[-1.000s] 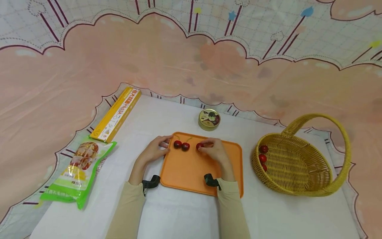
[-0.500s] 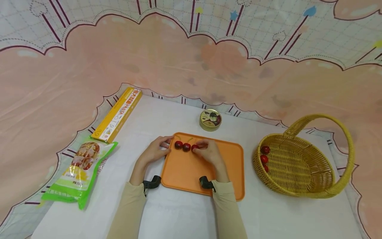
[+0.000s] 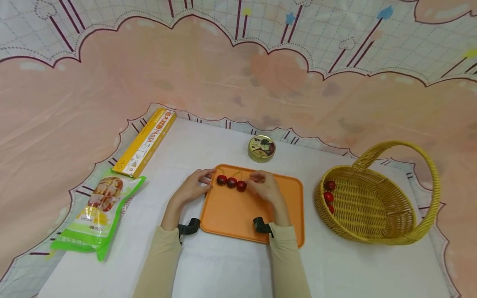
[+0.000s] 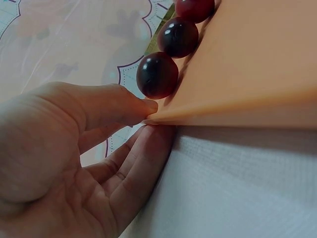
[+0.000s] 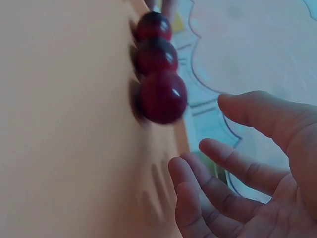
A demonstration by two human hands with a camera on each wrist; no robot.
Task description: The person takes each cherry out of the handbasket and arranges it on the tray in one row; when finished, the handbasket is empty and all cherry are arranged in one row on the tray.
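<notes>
Three dark red cherries with stems lie in a row near the far left corner of the orange tray (image 3: 238, 215): a left cherry (image 3: 221, 180), a middle cherry (image 3: 231, 182) and a right cherry (image 3: 241, 186). My left hand (image 3: 193, 186) pinches the tray's left edge, thumb (image 4: 119, 104) above and fingers (image 4: 141, 163) beneath, close to the end cherry (image 4: 157, 75). Over the tray, just right of the row, my right hand (image 3: 267, 188) holds nothing. Its thumb and fingers are spread apart, clear of the nearest cherry (image 5: 163, 97).
To the right stands a wicker basket (image 3: 372, 240) with a tall handle, several red fruits (image 3: 328, 197) along its left inside. A round tin (image 3: 261, 149) sits behind the tray. At left lie a yellow pasta box (image 3: 145, 142) and a green-edged food bag (image 3: 98, 215).
My right hand has carried the third cherry leftward into line with the other two, let it go, and drawn back slightly to the right. The left hand has stayed at the tray's edge.
</notes>
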